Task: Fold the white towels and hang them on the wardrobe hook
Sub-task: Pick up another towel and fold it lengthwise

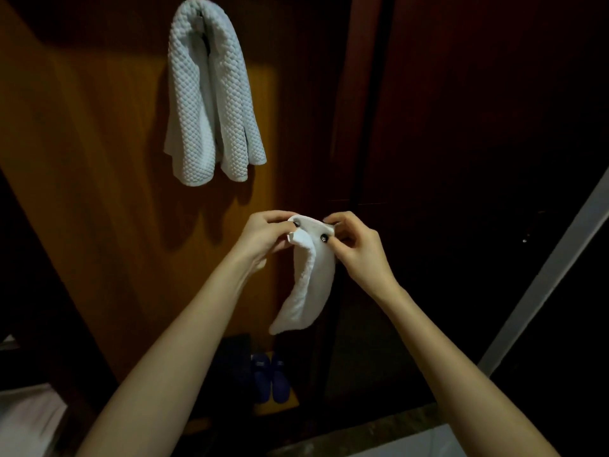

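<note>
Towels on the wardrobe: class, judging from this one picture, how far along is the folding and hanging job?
Done: one textured towel hangs doubled over, high on the wardrobe panel. In hand: the left hand and right hand pinch the top edge of a smaller white towel, which dangles folded lengthwise below them. Left: hanging that one up too.

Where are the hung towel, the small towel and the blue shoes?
hung towel point(191, 94): head view, on its textured left fold.
small towel point(318, 282): head view, on its smooth hanging middle.
blue shoes point(262, 380): head view, on the left shoe's top.
</note>
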`<control>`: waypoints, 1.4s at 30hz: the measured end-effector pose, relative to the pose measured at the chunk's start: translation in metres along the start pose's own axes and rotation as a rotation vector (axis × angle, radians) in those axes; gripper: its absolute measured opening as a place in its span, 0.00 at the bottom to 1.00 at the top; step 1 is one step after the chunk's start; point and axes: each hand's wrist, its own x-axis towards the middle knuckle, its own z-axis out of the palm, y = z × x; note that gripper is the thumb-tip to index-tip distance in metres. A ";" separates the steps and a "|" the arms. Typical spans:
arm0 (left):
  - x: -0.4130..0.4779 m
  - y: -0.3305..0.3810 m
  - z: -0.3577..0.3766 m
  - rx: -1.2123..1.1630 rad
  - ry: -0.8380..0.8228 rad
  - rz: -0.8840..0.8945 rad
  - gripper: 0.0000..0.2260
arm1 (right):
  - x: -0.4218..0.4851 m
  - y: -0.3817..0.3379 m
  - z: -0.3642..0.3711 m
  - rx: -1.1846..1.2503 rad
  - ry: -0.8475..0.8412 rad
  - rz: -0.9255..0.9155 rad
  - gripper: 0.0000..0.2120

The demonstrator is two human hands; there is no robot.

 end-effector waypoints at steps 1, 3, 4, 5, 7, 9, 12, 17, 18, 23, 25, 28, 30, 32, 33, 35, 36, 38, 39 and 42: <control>-0.001 0.000 0.001 -0.033 0.020 0.000 0.12 | -0.002 -0.002 0.002 -0.013 -0.019 -0.035 0.13; -0.003 0.000 0.003 -0.074 0.053 0.006 0.13 | -0.003 -0.001 0.004 -0.085 -0.020 -0.113 0.13; -0.005 0.001 0.004 -0.082 0.069 0.015 0.13 | -0.002 0.000 0.004 -0.128 -0.003 -0.139 0.13; -0.006 0.001 0.004 -0.077 0.085 0.034 0.13 | -0.001 0.001 0.004 -0.160 0.017 -0.157 0.14; -0.007 0.002 0.007 -0.004 0.135 0.108 0.13 | -0.001 0.001 0.006 -0.190 0.044 -0.194 0.14; -0.006 0.001 0.010 0.112 0.234 0.208 0.10 | -0.002 -0.001 0.008 -0.222 0.064 -0.245 0.14; -0.006 -0.002 0.014 0.221 0.336 0.318 0.07 | 0.000 -0.004 0.012 -0.231 0.083 -0.268 0.11; -0.011 0.002 0.020 0.049 0.163 0.284 0.11 | 0.006 -0.005 0.007 -0.263 0.138 -0.184 0.11; -0.012 0.003 0.021 -0.019 0.106 0.279 0.13 | 0.008 -0.004 0.006 -0.244 0.182 -0.152 0.08; -0.014 -0.004 0.029 -0.058 -0.079 0.315 0.16 | 0.019 0.001 -0.007 -0.069 0.288 0.039 0.03; -0.006 -0.004 0.021 0.258 -0.020 0.489 0.18 | 0.022 0.005 -0.015 -0.019 0.194 0.067 0.03; 0.007 0.012 0.006 0.602 -0.178 0.536 0.31 | 0.022 0.002 -0.024 0.068 0.020 0.057 0.02; 0.011 0.030 0.003 0.596 -0.353 0.367 0.33 | 0.022 -0.003 -0.027 0.156 -0.032 0.072 0.01; 0.011 0.040 0.006 0.564 -0.395 0.273 0.28 | 0.023 -0.007 -0.028 0.211 -0.019 0.083 0.01; 0.011 0.040 0.009 0.493 -0.365 0.269 0.26 | 0.024 -0.008 -0.029 0.236 0.002 0.093 0.01; 0.011 0.035 0.014 0.291 -0.298 0.327 0.25 | 0.025 -0.008 -0.033 0.286 0.039 0.120 0.01; 0.012 0.032 0.017 0.215 -0.260 0.371 0.25 | 0.025 -0.009 -0.034 0.300 0.040 0.139 0.02; 0.014 0.030 0.024 0.136 -0.164 0.458 0.22 | 0.021 -0.008 -0.033 0.302 0.001 0.175 0.03; 0.015 0.031 0.026 0.102 -0.120 0.491 0.20 | 0.018 -0.008 -0.032 0.294 -0.025 0.190 0.04; 0.015 0.038 0.030 0.049 -0.104 0.580 0.16 | 0.012 -0.003 -0.025 0.255 -0.071 0.241 0.05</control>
